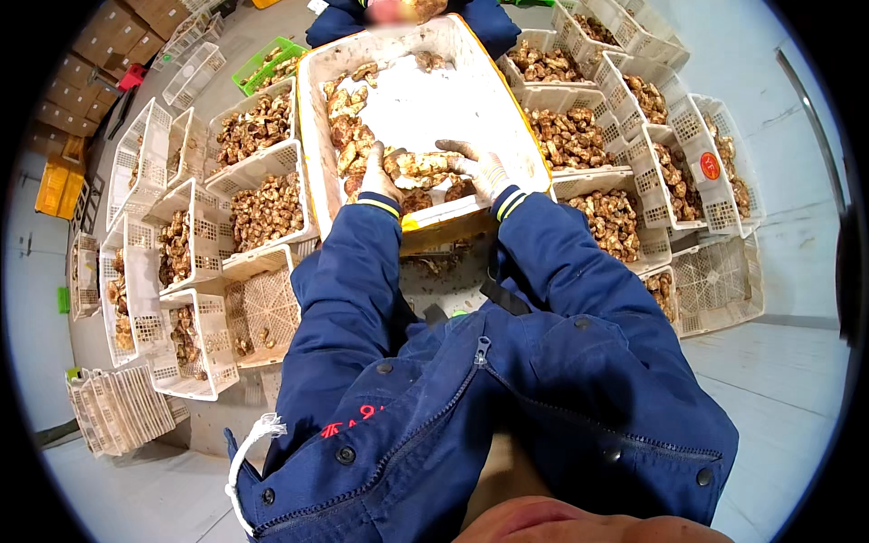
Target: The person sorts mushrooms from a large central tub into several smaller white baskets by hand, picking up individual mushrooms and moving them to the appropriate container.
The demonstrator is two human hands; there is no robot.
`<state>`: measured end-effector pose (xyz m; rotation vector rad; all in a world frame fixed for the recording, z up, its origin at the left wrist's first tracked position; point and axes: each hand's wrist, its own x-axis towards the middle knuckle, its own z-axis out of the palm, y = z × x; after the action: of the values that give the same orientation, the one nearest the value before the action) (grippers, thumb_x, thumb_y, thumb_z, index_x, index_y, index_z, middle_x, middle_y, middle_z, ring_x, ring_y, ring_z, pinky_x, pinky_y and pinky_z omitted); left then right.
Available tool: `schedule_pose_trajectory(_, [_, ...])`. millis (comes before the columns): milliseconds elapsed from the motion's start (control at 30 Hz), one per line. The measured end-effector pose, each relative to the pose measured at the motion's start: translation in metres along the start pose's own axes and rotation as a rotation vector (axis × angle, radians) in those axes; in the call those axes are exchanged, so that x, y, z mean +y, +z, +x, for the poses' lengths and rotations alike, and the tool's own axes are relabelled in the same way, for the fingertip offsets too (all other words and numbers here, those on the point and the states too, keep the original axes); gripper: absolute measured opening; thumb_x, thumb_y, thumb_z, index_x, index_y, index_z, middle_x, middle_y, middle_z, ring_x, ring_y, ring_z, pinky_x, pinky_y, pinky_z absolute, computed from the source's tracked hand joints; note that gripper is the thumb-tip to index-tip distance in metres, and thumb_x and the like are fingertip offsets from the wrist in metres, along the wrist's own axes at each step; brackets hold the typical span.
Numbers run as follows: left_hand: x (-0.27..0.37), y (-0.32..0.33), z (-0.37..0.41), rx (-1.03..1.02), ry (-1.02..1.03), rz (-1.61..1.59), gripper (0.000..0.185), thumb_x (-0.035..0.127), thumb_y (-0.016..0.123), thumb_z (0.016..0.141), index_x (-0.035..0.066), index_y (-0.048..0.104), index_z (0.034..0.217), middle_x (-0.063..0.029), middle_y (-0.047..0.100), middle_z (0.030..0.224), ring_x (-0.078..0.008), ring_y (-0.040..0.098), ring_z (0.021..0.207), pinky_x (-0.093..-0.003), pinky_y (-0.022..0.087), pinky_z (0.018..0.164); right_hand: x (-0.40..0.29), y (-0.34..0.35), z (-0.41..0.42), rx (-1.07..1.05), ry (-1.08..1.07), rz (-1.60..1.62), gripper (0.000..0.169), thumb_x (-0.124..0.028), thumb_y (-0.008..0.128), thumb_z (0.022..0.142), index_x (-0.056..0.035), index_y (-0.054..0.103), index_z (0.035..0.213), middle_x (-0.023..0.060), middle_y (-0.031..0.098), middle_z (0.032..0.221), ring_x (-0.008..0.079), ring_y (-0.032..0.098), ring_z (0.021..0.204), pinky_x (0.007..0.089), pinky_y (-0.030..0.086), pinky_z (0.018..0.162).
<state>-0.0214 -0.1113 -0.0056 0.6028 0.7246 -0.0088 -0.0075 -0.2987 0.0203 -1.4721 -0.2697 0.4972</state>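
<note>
A white foam box with yellow tape at its rim stands before me, with brown and white mushrooms along its left side and near end. My left hand, in a soiled glove, reaches into the near left part, its fingers apart beside the mushrooms. My right hand, in a striped glove, is at the near right part, at the right end of a long pale mushroom that lies between the hands. Whether either hand grips it cannot be told. White paper or lining covers the box's middle.
White plastic crates of mushrooms flank the box on the left, more crates on the right. A co-worker sits at the far end, a hand holding a mushroom. A green basket, stacked crates and cardboard boxes stand leftward.
</note>
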Motion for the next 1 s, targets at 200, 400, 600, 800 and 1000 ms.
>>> schedule_pose_trajectory(200, [0.001,-0.001,0.004,-0.153,0.089,-0.065,0.055,0.048,0.052,0.086,-0.001,0.056,0.112,-0.0171,0.059,0.11,-0.0311,0.056,0.103,-0.0479,0.045,0.09,0.008,-0.005,0.009,-0.04,-0.158,-0.086,0.046,0.001,0.046,0.082,-0.0074,0.048,0.127,0.0097,0.049,0.128,0.0229,0.056,0.102,0.0293,0.058,0.059])
schedule_pose_trajectory(400, [0.007,0.001,-0.008,-0.216,0.123,0.029,0.062,0.051,0.042,0.089,-0.004,0.054,0.114,-0.0199,0.058,0.11,-0.0332,0.055,0.104,-0.0498,0.046,0.089,-0.003,-0.002,0.0,-0.04,-0.055,0.03,0.054,0.007,0.041,0.079,-0.0056,0.04,0.132,0.0138,0.043,0.133,0.0242,0.058,0.1,0.0285,0.059,0.058])
schedule_pose_trajectory(600, [0.007,-0.001,-0.004,-0.224,0.142,0.005,0.064,0.053,0.041,0.088,-0.004,0.054,0.114,-0.0206,0.057,0.112,-0.0339,0.055,0.106,-0.0512,0.045,0.089,-0.001,-0.002,0.002,-0.037,-0.062,0.045,0.054,0.008,0.041,0.08,-0.0054,0.04,0.132,0.0142,0.043,0.132,0.024,0.057,0.101,0.028,0.059,0.058])
schedule_pose_trajectory(800, [0.007,0.003,-0.01,-0.193,0.135,0.066,0.063,0.053,0.043,0.088,-0.005,0.057,0.11,-0.0197,0.058,0.11,-0.0335,0.055,0.103,-0.0515,0.045,0.089,0.006,-0.005,0.005,0.02,-0.097,-0.122,0.045,0.003,0.045,0.085,-0.0038,0.043,0.129,0.0151,0.05,0.124,0.0201,0.059,0.094,0.0288,0.057,0.061])
schedule_pose_trajectory(1000, [0.003,0.005,-0.011,-0.131,0.094,0.153,0.07,0.059,0.038,0.087,-0.002,0.052,0.118,-0.0226,0.049,0.123,-0.0366,0.044,0.116,-0.0632,0.029,0.095,0.001,0.001,0.003,0.138,0.153,-0.006,0.031,-0.014,0.054,0.088,-0.0022,0.053,0.116,0.0109,0.061,0.094,0.0133,0.059,0.066,0.0264,0.052,0.053])
